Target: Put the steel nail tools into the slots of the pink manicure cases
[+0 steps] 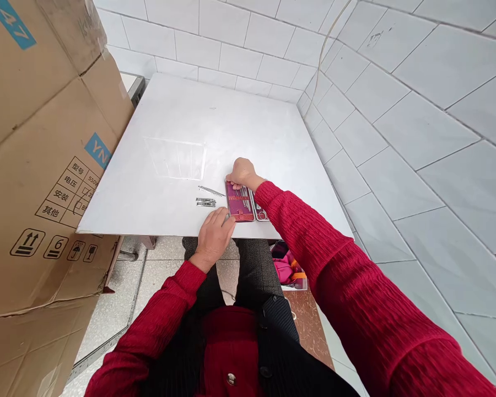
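Note:
An opened manicure case (242, 212) with a purple-red lining lies near the front edge of the white table. Slim metal tools sit in its loops, and small scissors (262, 215) show in the right half. Over the top end of the case, my right hand (243, 172) has its fingers bent and pressed together at the tools; what is between them is hidden. My left hand (215, 234) rests at the case's lower left corner, fingers lying flat. Two nail clippers (205, 202) and a thin metal tool (211, 191) lie left of the case.
The white table (169, 116) meets tiled walls (397, 138) at the back and right. Large cardboard boxes (53, 165) stand close along the left. Below the table's right front, a container (294, 282) holds pink and orange items.

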The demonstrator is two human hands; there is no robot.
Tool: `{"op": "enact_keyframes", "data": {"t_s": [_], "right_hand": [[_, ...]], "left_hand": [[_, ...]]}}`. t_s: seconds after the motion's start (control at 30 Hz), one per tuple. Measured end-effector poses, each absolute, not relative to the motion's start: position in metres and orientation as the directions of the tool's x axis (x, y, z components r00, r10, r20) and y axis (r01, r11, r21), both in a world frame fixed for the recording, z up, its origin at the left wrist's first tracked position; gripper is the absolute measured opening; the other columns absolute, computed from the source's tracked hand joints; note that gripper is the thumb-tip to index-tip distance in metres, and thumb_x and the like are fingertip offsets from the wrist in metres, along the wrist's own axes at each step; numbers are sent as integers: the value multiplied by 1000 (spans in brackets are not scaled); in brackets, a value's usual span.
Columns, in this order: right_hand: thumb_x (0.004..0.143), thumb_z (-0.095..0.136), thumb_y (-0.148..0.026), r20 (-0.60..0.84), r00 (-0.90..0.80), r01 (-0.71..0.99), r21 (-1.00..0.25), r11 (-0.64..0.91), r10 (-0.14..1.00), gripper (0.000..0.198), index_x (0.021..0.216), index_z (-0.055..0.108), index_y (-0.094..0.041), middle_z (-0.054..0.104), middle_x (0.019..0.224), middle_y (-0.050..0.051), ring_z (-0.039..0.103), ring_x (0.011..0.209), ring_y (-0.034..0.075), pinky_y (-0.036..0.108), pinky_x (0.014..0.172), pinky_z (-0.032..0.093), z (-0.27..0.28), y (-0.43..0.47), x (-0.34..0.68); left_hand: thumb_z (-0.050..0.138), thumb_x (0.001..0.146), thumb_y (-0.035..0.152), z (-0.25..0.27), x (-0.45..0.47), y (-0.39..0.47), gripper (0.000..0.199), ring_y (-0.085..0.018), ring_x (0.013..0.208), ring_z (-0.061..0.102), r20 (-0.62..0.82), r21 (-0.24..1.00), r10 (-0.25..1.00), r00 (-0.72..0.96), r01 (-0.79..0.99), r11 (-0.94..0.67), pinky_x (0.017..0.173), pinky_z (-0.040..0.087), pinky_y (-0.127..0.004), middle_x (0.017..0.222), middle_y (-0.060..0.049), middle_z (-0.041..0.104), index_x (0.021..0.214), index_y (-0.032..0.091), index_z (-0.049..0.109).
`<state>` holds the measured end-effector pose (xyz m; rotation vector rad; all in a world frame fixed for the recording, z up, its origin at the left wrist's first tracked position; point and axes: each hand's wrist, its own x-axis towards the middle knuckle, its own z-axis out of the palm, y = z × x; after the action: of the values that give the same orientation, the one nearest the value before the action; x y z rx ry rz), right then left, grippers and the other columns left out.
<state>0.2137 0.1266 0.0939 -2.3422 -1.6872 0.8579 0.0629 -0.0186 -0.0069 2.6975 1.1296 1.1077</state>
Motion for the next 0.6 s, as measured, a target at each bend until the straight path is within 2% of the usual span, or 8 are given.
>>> {"op": "enact_keyframes", "data": {"t_s": [0.17,0.3,0.47,0.53,0.6], "right_hand": [[84,71,-9,-356,247,797,-455,-398,901,16,68,68,-11,63,52,5,68,54,19,25,59,59,94,131,217],[86,70,-9,-333,287,768,-480,-423,898,13,73,68,-8,66,59,8,68,55,19,28,64,60,103,138,219],[87,70,-13,-280,95,839,-494,-228,955,9,81,69,-7,69,66,9,71,61,22,33,73,61,123,143,197],[86,70,-13,-282,21,877,-456,-153,959,6,88,70,-7,70,68,9,73,62,24,35,72,62,122,144,181],[84,69,-11,-279,-31,925,-371,-78,960,12,96,71,-8,72,71,10,75,69,28,36,74,62,115,144,165]], "left_hand": [[51,101,19,-7,63,-18,16,-28,119,62,613,263,622,488,616,-743,102,54,-47,120,-15,65,107,18,66],[51,101,19,-8,62,-18,16,-28,121,61,605,284,629,489,606,-743,102,54,-48,121,-15,65,108,19,65],[52,101,19,-10,63,-18,15,-28,122,62,614,263,619,490,612,-746,105,54,-47,122,-15,66,107,18,65],[53,101,19,-11,63,-18,14,-27,121,62,624,252,613,484,618,-745,105,54,-47,122,-15,66,107,18,65],[53,101,19,-12,63,-17,14,-27,120,63,629,250,613,478,623,-741,104,55,-47,121,-14,66,107,18,66]]}}
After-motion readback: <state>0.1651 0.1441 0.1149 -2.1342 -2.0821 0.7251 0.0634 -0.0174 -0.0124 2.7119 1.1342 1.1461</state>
